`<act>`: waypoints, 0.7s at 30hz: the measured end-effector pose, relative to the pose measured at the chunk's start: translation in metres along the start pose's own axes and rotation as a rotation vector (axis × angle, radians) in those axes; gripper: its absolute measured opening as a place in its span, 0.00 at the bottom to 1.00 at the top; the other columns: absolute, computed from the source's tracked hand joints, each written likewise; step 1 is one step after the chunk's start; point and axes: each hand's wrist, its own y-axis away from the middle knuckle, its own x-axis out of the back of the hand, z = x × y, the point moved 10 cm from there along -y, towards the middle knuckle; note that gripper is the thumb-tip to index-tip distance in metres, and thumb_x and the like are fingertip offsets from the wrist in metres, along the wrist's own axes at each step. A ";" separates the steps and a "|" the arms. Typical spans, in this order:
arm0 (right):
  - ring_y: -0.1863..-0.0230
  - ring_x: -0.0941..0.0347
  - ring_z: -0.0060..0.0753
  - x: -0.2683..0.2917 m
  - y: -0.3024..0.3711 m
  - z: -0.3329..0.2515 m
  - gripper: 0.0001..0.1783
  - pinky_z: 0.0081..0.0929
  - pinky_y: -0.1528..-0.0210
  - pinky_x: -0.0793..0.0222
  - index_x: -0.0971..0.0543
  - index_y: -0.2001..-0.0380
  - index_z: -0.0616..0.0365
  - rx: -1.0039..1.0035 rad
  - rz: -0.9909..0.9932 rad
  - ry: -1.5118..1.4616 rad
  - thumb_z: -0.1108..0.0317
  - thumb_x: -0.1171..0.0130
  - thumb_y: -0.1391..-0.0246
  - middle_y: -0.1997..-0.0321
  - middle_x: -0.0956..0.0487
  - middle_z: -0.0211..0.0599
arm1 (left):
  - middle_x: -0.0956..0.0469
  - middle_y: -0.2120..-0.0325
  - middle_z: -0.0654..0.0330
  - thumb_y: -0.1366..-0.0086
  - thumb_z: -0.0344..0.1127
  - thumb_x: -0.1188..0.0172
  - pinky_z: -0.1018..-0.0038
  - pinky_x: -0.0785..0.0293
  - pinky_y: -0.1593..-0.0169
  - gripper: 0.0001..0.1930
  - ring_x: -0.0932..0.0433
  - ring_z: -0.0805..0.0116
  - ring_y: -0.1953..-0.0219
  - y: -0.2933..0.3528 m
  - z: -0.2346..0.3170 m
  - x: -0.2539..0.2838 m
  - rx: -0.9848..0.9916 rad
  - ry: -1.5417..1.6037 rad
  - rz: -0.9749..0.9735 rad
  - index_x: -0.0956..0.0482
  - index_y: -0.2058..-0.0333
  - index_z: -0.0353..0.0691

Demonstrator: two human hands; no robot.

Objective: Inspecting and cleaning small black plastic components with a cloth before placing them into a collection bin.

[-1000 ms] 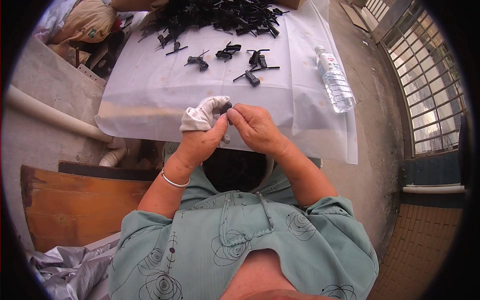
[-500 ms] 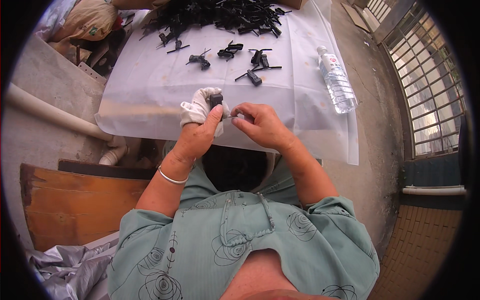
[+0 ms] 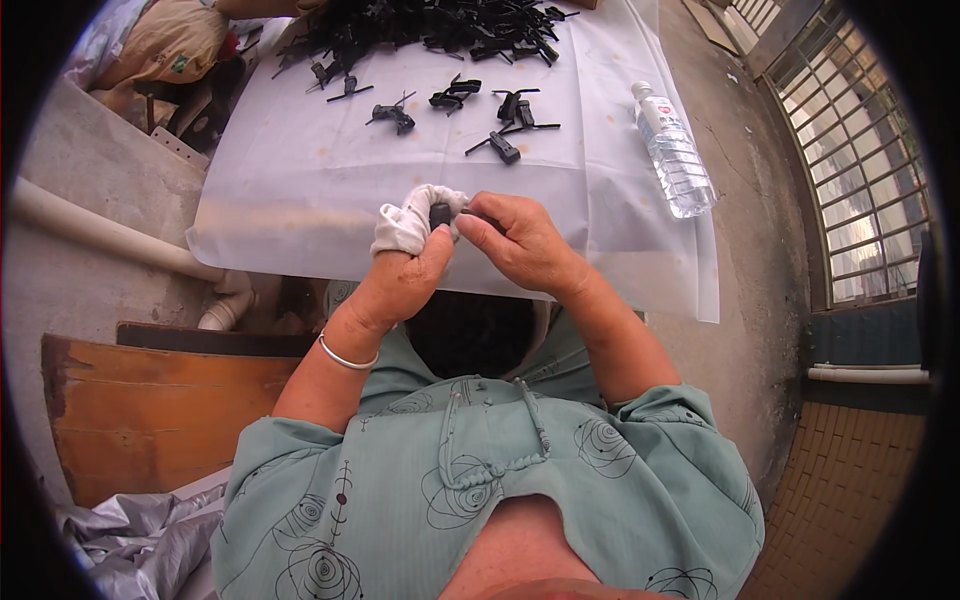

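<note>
My left hand (image 3: 398, 288) is closed around a bunched white cloth (image 3: 404, 228) and a small black plastic part (image 3: 440, 214), with the thumb pressed on the part. Close against it, my right hand (image 3: 527, 245) pinches a thin dark strip (image 3: 484, 217) between thumb and fingers. Whether that strip is joined to the black part is hidden by the fingers. Both hands are just above the near edge of the covered table. Beyond them lie several similar black parts with thin arms, among them one part (image 3: 504, 148) nearest to my right hand.
A translucent white sheet (image 3: 300, 190) covers the table. At its far side is a large heap of black parts (image 3: 420, 25). A clear water bottle (image 3: 672, 155) lies on the right. An orange-brown board (image 3: 160, 410) and a pipe (image 3: 110, 230) are at the left.
My right hand has moved in against the left, and the dark strip now shows between its fingers. The black part in my left hand has tipped and sits slightly lower.
</note>
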 end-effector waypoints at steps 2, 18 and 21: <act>0.81 0.43 0.22 -0.010 0.000 -0.001 0.12 0.22 0.76 0.41 0.28 0.77 0.63 0.084 -0.038 0.031 0.65 0.49 0.45 0.83 0.33 0.32 | 0.31 0.74 0.60 0.43 0.26 0.57 0.75 0.34 0.67 0.11 0.33 0.73 0.72 -0.002 0.009 0.004 -0.146 -0.009 0.104 0.33 0.61 0.34; 0.71 0.26 0.45 0.059 -0.046 0.059 0.16 0.36 0.67 0.32 0.28 0.64 0.61 -0.245 0.181 0.963 0.61 0.43 0.52 0.73 0.23 0.44 | 0.24 0.62 0.51 0.39 0.33 0.51 0.72 0.30 0.57 0.15 0.25 0.59 0.62 -0.003 0.006 0.009 -0.218 -0.501 -0.125 0.29 0.55 0.34; 0.72 0.27 0.43 0.044 -0.041 0.055 0.14 0.34 0.68 0.32 0.28 0.65 0.60 -0.147 0.130 0.750 0.64 0.42 0.54 0.74 0.24 0.43 | 0.24 0.65 0.55 0.36 0.34 0.54 0.77 0.28 0.67 0.13 0.25 0.70 0.72 -0.007 -0.025 0.037 0.145 -0.027 0.104 0.28 0.58 0.32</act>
